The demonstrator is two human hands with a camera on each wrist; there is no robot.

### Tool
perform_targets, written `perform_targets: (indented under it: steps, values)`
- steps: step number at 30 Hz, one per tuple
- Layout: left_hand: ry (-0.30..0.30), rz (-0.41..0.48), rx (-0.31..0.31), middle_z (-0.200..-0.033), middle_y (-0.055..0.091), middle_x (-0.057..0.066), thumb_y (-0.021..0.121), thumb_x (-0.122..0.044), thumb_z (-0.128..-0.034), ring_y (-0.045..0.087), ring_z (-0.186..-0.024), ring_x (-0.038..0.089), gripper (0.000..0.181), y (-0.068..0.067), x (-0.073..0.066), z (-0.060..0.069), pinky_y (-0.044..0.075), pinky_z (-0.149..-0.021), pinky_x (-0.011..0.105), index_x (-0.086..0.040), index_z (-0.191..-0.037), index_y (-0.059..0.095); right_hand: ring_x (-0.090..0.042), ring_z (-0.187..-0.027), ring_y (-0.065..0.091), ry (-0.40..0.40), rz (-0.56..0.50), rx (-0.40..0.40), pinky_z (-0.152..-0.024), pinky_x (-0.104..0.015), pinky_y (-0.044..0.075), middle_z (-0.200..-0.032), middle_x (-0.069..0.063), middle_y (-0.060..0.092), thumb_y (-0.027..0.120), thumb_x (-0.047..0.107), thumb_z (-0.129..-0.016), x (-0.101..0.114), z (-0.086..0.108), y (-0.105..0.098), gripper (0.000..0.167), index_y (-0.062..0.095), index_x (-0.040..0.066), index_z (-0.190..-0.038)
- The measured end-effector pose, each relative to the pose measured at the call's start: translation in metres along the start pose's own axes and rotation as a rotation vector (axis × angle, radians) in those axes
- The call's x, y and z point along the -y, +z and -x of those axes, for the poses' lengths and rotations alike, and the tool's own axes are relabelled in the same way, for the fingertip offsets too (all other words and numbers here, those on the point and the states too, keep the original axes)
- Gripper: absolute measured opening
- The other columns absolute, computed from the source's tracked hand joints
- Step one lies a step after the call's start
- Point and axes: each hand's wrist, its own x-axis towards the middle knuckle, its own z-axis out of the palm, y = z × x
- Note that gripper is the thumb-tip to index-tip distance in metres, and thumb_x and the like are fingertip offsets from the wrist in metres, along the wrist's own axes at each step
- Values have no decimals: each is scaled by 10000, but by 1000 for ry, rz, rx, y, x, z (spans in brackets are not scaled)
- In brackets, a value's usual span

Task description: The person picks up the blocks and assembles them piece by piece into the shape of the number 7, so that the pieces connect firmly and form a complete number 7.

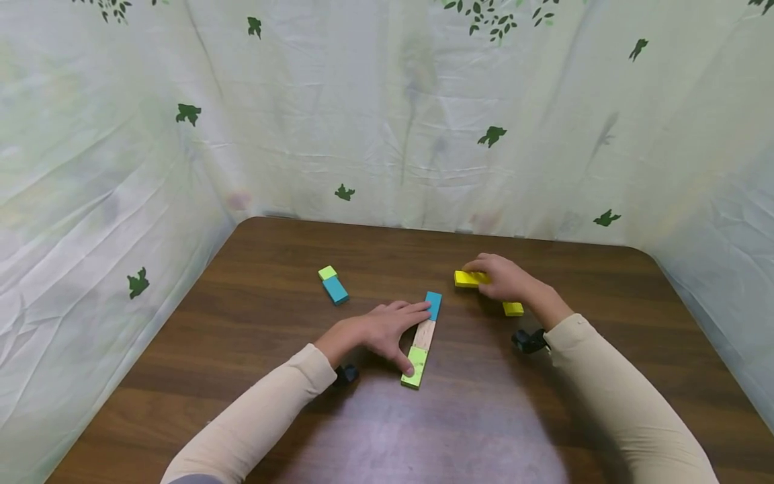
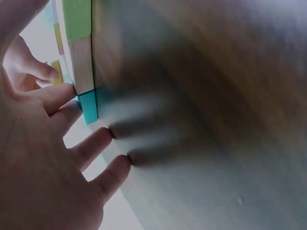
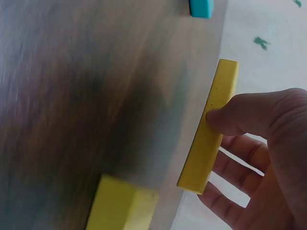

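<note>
A row of three blocks lies end to end on the table: a green block (image 1: 414, 367), a plain wooden block (image 1: 425, 335) and a blue block (image 1: 433, 306). My left hand (image 1: 389, 331) spreads over this row, thumb on the green block and fingertips at the blue one, fingers fairly straight. To the right, my right hand (image 1: 506, 277) pinches a yellow block (image 3: 208, 134) between thumb and fingers. Another yellow block (image 1: 512, 309) lies on the table below that hand, partly hidden by it in the head view.
At the left, a blue block (image 1: 335, 290) touches a green block (image 1: 327, 273) at its far end. The brown wooden table (image 1: 266, 329) has a printed curtain (image 1: 375, 121) around its back and sides. A dark wrist camera (image 1: 529, 341) sits under the right wrist.
</note>
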Motion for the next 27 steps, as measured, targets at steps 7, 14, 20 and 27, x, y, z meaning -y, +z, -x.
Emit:
perform_targets:
  steps: [7,14,20,27]
  values:
    - [7,-13,3,-1688,135,-58,806,-557,-743,202,-1527,289,1094,3,-5,2,273,-1181,544,-198,-1596,222,-281,-1045,585,-64,25,28,-974,-480,492,-1166,-118,657,608,-31,-825,12,-10,10,435,678,63,-1244]
    - [3,-20,1,-1688,126,-75,800,-561,-749,182,-1538,275,1090,7,-6,2,259,-1196,527,-214,-1598,211,-295,-1072,587,-59,29,38,-993,-501,488,-1180,-114,657,608,-44,-815,16,-14,18,444,685,76,-1235]
    - [-5,-4,4,-1688,120,-85,792,-570,-753,163,-1547,284,1087,7,-6,4,237,-1207,533,-231,-1600,202,-312,-1052,596,-102,117,-14,-933,-514,501,-1143,-96,667,613,-23,-815,17,-16,26,408,712,109,-1188]
    - [-10,5,6,-1689,117,-83,786,-578,-756,161,-1549,295,1085,6,-5,7,222,-1214,544,-228,-1600,202,-303,-1014,585,-163,145,-74,-908,-472,514,-1070,-85,675,645,-20,-846,19,-17,29,352,744,139,-1144]
